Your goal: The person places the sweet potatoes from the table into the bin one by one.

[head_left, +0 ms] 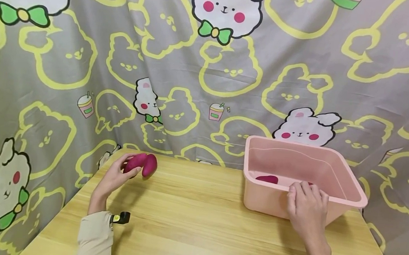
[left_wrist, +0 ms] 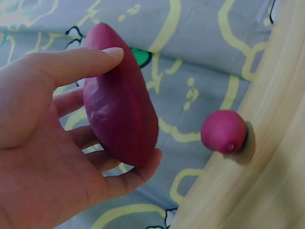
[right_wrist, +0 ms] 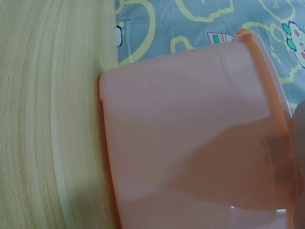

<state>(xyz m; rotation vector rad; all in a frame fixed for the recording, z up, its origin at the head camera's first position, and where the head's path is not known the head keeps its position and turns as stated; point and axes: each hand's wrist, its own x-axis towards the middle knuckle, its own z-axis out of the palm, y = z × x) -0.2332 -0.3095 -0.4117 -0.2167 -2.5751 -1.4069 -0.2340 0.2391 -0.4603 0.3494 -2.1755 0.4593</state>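
Observation:
At the table's far left, my left hand grips a purple-red sweet potato, thumb on one side and fingertips round the other. A second sweet potato lies on the table just to the right of it. On the right stands a pink plastic bin, upright on the table. My right hand holds the bin's near rim, with its fingers hooked over into the inside. Inside the bin lies another sweet potato, partly hidden by the front wall. A purple-red bit shows behind my right knuckles.
The light wooden table stretches between both hands. A grey curtain with yellow bear outlines and white rabbits hangs along the table's back and sides, close behind the bin. Each wrist wears a small black camera.

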